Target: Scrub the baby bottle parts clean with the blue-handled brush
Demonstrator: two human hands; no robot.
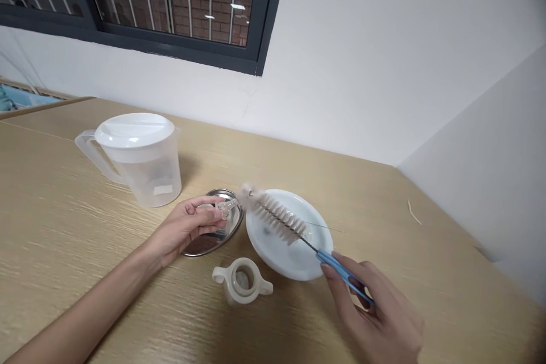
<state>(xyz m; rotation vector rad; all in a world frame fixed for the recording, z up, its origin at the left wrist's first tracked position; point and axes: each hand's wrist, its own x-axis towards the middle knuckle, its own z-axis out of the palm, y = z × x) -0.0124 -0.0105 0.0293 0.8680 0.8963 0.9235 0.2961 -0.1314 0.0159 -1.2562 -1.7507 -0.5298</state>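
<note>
My left hand (187,224) pinches a small clear plastic piece (226,207) over an oval metal tray (200,245). In my right hand (377,310) is the blue handle of a bottle brush (281,219). The brush's white bristles slant over a white bowl (294,264), and their tip is close beside the clear piece; whether they touch is hard to tell. A thin wire (326,227) lies across the bowl's right side. Nearer to me, a translucent two-handled cup (243,284) stands open on the table between my hands.
A lidded translucent pitcher (147,168) stands at the left behind the tray, its handle to the left. A thin pale strip (413,213) lies on the wooden table (375,210) at the right. Behind the table are a white wall and a barred window (179,0).
</note>
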